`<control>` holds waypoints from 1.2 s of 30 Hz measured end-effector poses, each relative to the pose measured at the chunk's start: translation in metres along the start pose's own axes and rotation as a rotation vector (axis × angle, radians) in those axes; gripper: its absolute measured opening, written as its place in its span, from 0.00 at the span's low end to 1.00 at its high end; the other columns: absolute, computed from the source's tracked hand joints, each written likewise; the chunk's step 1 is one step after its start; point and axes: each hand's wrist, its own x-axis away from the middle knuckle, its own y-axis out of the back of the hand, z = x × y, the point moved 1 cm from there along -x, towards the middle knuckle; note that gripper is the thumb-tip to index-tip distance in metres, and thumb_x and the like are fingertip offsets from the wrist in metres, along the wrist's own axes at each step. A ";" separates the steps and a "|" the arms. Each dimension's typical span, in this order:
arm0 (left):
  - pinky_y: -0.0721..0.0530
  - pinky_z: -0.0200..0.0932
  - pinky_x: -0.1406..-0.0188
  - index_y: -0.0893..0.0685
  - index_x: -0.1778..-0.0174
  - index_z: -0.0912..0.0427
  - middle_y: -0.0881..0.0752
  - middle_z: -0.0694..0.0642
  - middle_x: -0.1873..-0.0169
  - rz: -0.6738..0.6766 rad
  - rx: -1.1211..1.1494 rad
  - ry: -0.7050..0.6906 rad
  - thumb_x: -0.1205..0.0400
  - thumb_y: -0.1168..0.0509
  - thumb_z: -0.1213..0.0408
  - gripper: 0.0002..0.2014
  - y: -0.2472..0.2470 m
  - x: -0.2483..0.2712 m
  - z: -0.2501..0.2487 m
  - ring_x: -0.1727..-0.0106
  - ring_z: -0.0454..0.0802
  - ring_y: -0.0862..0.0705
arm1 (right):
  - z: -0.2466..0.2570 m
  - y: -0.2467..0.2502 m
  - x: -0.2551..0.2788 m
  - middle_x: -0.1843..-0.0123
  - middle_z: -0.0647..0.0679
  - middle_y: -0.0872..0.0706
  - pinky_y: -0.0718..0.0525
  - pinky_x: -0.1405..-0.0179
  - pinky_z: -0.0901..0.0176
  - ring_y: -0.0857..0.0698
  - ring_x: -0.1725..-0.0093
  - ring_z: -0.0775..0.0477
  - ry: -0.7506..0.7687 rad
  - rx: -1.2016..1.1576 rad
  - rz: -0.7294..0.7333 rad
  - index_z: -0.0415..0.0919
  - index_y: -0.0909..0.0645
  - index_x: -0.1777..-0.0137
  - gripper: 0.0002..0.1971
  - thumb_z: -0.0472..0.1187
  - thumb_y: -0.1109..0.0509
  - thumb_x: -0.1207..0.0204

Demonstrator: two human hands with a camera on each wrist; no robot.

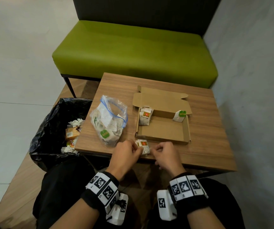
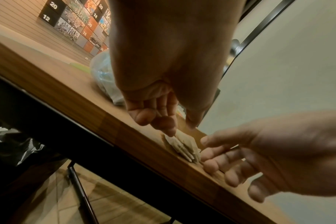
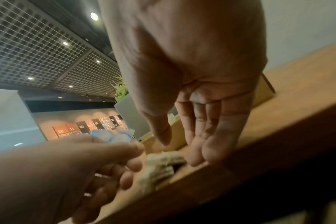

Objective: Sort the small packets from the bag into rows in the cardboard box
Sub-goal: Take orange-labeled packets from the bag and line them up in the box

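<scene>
A small stack of packets (image 1: 143, 147) lies at the table's (image 1: 207, 146) near edge, just before the box (image 1: 163, 129), between the two hands. They look light, soft and papery, with strings and tags that could snag, so a pinch across the stack's flat sides would likely serve best. The left hand (image 1: 126, 153) pinches the stack's edge with curled fingertips (image 2: 168, 126); the right hand (image 1: 166, 154) has loosely bent fingers at the other side, seemingly touching without gripping, though blur makes that uncertain. Inside the box, one row stands at the left (image 1: 145, 116) and a green-tagged packet (image 1: 180, 116) leans at the right corner. The bag (image 1: 109, 119) sits left, a bin (image 1: 53, 129) beyond; nothing blocks the box.
</scene>
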 end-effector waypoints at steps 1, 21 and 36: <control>0.13 0.39 0.59 0.13 0.55 0.52 0.12 0.47 0.65 0.019 -0.002 0.009 0.19 0.29 0.53 0.07 -0.002 -0.001 0.000 0.63 0.40 0.14 | -0.003 -0.005 -0.001 0.58 0.53 0.12 0.08 0.57 0.47 0.12 0.59 0.51 -0.016 -0.021 -0.002 0.56 0.20 0.56 0.05 0.49 0.26 0.21; 0.16 0.40 0.59 0.15 0.56 0.51 0.13 0.49 0.66 0.063 0.100 0.040 0.21 0.30 0.66 0.04 -0.010 0.000 0.014 0.63 0.43 0.15 | 0.002 -0.033 -0.004 0.62 0.53 0.11 0.08 0.58 0.41 0.11 0.61 0.49 -0.128 -0.154 -0.051 0.50 0.15 0.60 0.09 0.51 0.19 0.30; 0.12 0.37 0.58 0.14 0.44 0.54 0.10 0.49 0.58 -0.045 0.485 -0.004 0.17 0.31 0.63 0.07 -0.001 0.002 0.003 0.58 0.39 0.11 | -0.001 -0.014 0.012 0.57 0.50 0.06 0.16 0.74 0.60 0.10 0.61 0.53 0.043 -0.610 0.084 0.47 0.12 0.49 0.08 0.38 0.20 0.27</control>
